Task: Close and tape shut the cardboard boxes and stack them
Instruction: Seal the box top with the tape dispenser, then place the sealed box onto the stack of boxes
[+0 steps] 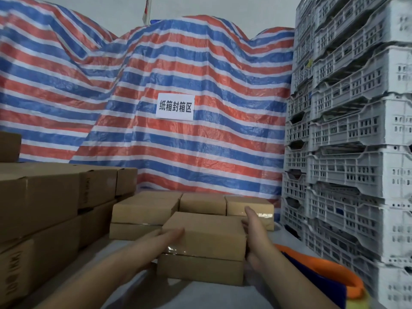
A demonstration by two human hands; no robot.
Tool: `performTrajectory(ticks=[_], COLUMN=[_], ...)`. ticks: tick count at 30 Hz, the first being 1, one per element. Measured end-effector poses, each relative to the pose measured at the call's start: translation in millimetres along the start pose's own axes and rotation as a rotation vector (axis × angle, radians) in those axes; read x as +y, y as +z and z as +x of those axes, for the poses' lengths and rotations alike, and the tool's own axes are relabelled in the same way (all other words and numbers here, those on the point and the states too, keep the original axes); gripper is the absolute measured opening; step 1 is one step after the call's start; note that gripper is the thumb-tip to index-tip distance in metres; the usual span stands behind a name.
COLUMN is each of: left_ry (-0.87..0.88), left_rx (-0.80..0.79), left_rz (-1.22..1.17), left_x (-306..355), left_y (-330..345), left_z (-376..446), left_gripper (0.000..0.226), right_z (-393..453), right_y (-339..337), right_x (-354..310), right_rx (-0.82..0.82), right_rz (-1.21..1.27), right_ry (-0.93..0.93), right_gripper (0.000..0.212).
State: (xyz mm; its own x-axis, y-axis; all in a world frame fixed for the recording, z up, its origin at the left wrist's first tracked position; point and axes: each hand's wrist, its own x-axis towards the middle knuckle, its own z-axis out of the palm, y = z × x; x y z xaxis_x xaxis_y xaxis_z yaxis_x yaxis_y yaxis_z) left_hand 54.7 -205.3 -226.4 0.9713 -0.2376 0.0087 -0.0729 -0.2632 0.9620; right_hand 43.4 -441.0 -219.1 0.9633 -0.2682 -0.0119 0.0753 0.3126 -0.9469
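Taped box [204,234] atop second box [200,269], near front-middle of worktop [223,295]. Long axis left-right. Left hand [166,238] flat on left top edge, fingers straight, together. Right hand [254,224] against right end, fingers straight. Box squarely between both palms; neither hand nearer.

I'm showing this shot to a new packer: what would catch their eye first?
The red, white and blue striped tarp fills the background, with a white printed sign at its middle. Grey plastic crates tower on the right. Low in the centre, the left hand and right hand flank a stacked cardboard box.
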Motion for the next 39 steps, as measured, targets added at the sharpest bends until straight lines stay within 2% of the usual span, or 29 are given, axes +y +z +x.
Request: performTrajectory(ticks=[1, 2, 3, 4, 5, 6, 8, 9, 13, 16, 21, 26, 39], left_ry=[0.060, 0.130, 0.213, 0.301, 0.386, 0.463, 0.534, 0.538, 0.511, 0.467, 0.366, 0.296, 0.312], left_rx=[0.008, 0.026, 0.051, 0.085, 0.122, 0.155, 0.195, 0.208, 0.294, 0.370, 0.403, 0.376, 0.424], left_rz=[0.050, 0.100, 0.171, 0.266, 0.379, 0.485, 0.652, 0.718, 0.904, 1.044, 1.217, 1.286, 1.348], left_x=[1, 1, 0, -3, -5, -7, -11, -12, -13, -10, -3, 2, 2], left_y=[1, 2, 2, -1, -3, -5, -9, -9, -4, 5, 6, 3, 6], left_z=[-2, -3, -3, -3, -3, -2, 1, 2, 17, 36, 72, 100, 133], left_gripper=[0.068, 0.074, 0.081, 0.090, 0.095, 0.097, 0.089, 0.084, 0.077, 0.076, 0.078, 0.077, 0.075], right_z=[-1, -2, -4, -9, -14, -18, -22, -22, -20, -11, 18, 53, 91], right_y=[2, 3, 2, 0, -2, -3, -7, -9, -12, -10, 0, 12, 18], right_x=[-3, -6, -9, -11, -13, -14, -13, -12, -11, -2, 10, 7, 8], right_rx=[0.038, 0.098, 0.175, 0.169, 0.050, -0.114, -0.354, -0.382, -0.102, 0.002, -0.049, -0.036, -0.011], right_rz=[-0.071, -0.242, -0.465, -0.665, -0.824, -0.951, -1.216, -1.328, -1.469, -1.580, -1.462, -1.595, -1.636], right_ry=[-0.076, -0.206, -0.405, -0.624, -0.764, -0.812, -0.761, -0.757, -0.755, -0.706, -0.573, -0.508, -0.476], right_gripper=[0.051, 0.048, 0.045, 0.040, 0.035, 0.039, 0.054, 0.060, 0.063, 0.059, 0.065, 0.060, 0.074])
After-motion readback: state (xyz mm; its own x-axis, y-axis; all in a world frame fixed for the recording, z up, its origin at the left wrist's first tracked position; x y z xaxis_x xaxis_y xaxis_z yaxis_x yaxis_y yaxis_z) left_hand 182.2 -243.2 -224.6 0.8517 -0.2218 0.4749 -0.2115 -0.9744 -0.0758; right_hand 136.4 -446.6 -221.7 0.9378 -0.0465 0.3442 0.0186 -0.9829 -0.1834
